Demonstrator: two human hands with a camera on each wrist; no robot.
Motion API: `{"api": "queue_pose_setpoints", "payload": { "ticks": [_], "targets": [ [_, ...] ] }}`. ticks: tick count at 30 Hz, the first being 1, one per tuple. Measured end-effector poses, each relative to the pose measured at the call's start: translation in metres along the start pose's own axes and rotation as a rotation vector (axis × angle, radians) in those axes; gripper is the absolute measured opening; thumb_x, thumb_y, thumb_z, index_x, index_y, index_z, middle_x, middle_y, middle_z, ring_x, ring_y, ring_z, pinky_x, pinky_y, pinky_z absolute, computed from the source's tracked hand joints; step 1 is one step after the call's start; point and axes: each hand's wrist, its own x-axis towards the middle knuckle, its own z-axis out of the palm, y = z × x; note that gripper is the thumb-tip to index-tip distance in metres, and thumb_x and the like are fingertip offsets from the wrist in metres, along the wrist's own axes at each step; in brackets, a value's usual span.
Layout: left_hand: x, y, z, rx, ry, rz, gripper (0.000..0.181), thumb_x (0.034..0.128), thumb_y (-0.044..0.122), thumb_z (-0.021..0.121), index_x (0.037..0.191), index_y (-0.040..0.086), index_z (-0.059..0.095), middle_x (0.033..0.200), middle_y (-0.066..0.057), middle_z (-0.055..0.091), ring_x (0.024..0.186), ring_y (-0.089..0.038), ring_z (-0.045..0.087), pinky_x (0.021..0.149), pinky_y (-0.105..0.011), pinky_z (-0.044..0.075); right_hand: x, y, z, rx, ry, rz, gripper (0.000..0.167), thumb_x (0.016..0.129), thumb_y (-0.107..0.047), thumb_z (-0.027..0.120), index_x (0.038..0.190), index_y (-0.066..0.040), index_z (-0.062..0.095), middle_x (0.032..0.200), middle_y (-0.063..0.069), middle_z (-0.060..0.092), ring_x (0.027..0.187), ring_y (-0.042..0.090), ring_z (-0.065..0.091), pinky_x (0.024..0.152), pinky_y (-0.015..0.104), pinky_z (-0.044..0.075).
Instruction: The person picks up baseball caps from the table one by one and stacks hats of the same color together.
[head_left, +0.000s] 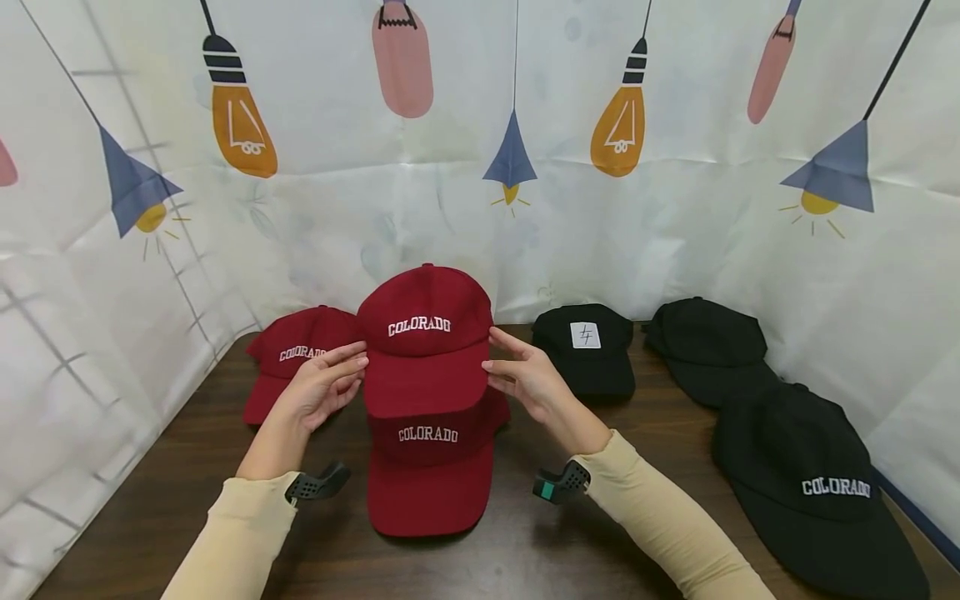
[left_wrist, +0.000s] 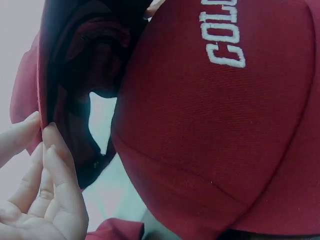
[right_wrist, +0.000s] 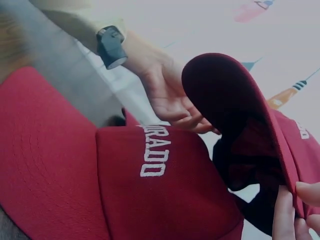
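A red baseball cap [head_left: 424, 379] with white COLORADO lettering is held up between both hands, its front facing me. My left hand [head_left: 324, 390] pinches one side of its brim; the left wrist view shows thumb and fingers [left_wrist: 60, 155] on the edge. At the opposite side my right hand [head_left: 527, 377] pinches the brim, fingers [right_wrist: 283, 210] below and thumb above in the right wrist view. Just beneath stands a second red COLORADO cap [head_left: 431, 496] on the table, its top hidden by the raised one. Both wrist views show the raised cap's dark hollow underside above the lower crown.
Another red cap [head_left: 300, 337] sits at the back left, behind the left hand. To the right are a black cap with a white label [head_left: 583, 367], a plain black cap [head_left: 705, 337] and a black COLORADO cap [head_left: 802, 467]. A printed curtain [head_left: 442, 217] borders the brown table [head_left: 600, 558].
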Motion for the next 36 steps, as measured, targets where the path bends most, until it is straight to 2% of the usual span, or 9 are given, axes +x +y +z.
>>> {"api": "queue_pose_setpoints", "payload": {
  "ticks": [5,8,11,13,16,19,23,29,36],
  "targets": [
    [0.002,0.0,0.003,-0.017,0.009,-0.017,0.03,0.1048,0.006,0.056,0.1,0.027,0.077,0.097,0.005,0.064,0.078,-0.004,0.063,0.075,-0.02,0.054,0.001,0.003,-0.003,0.063,0.014,0.053,0.06,0.101,0.007,0.052,0.158,-0.007,0.038,0.159,0.014,0.036,0.099,0.014,0.06,0.088,0.027,0.053],
    [0.002,-0.001,0.005,-0.06,0.017,-0.042,0.031,0.1055,0.007,0.055,0.098,0.026,0.078,0.094,0.005,0.064,0.077,-0.004,0.063,0.073,-0.019,0.054,-0.001,0.006,-0.002,0.139,0.021,0.074,0.059,0.102,0.009,0.047,0.159,-0.004,0.035,0.163,0.015,0.032,0.117,0.021,0.055,0.099,0.03,0.048],
    [0.003,-0.003,0.007,-0.11,0.026,-0.077,0.031,0.1063,0.008,0.054,0.097,0.025,0.078,0.092,0.005,0.064,0.075,-0.004,0.064,0.071,-0.019,0.055,-0.002,0.01,-0.002,0.221,0.03,0.088,0.058,0.104,0.01,0.042,0.159,0.0,0.031,0.165,0.016,0.028,0.136,0.026,0.043,0.114,0.036,0.036],
    [0.003,-0.004,0.008,-0.143,0.029,-0.1,0.031,0.1067,0.009,0.053,0.096,0.024,0.078,0.092,0.004,0.063,0.075,-0.005,0.065,0.07,-0.019,0.055,-0.003,0.012,-0.002,0.265,0.043,0.094,0.057,0.104,0.01,0.041,0.159,0.001,0.029,0.165,0.016,0.027,0.142,0.027,0.037,0.118,0.039,0.029],
    [0.002,-0.006,0.009,-0.164,0.026,-0.122,0.033,0.1073,0.009,0.051,0.096,0.024,0.078,0.092,0.003,0.063,0.076,-0.006,0.065,0.07,-0.019,0.055,-0.002,0.016,-0.002,0.311,0.076,0.096,0.054,0.106,0.009,0.04,0.158,0.004,0.03,0.163,0.018,0.031,0.137,0.024,0.043,0.117,0.037,0.03],
    [0.002,-0.006,0.01,-0.171,0.016,-0.13,0.035,0.1077,0.008,0.049,0.097,0.025,0.078,0.093,0.002,0.062,0.078,-0.006,0.064,0.07,-0.018,0.055,-0.001,0.019,-0.003,0.331,0.099,0.101,0.051,0.106,0.008,0.041,0.156,0.006,0.032,0.16,0.019,0.035,0.12,0.015,0.055,0.112,0.032,0.037],
    [0.0,-0.006,0.01,-0.182,-0.007,-0.13,0.036,0.1079,0.006,0.048,0.1,0.025,0.078,0.096,0.002,0.061,0.077,-0.006,0.062,0.07,-0.017,0.054,-0.001,0.023,-0.003,0.351,0.097,0.124,0.05,0.106,0.007,0.043,0.155,0.006,0.036,0.154,0.019,0.041,0.102,0.008,0.063,0.101,0.025,0.048],
    [-0.002,-0.005,0.009,-0.217,-0.036,-0.141,0.035,0.1078,0.006,0.048,0.102,0.024,0.078,0.096,0.001,0.063,0.077,-0.007,0.064,0.068,-0.017,0.054,-0.007,0.025,-0.001,0.356,0.088,0.17,0.05,0.107,0.005,0.044,0.156,0.001,0.037,0.134,0.01,0.05,0.108,0.014,0.057,0.089,0.021,0.053],
    [-0.005,-0.006,0.01,-0.216,-0.057,-0.158,0.036,0.1078,0.004,0.046,0.103,0.022,0.077,0.097,0.0,0.063,0.081,-0.007,0.063,0.067,-0.016,0.054,-0.016,0.026,-0.003,0.364,0.073,0.181,0.051,0.107,0.004,0.043,0.157,0.0,0.034,0.129,0.009,0.05,0.109,0.015,0.054,0.088,0.021,0.053]
  ]
}}
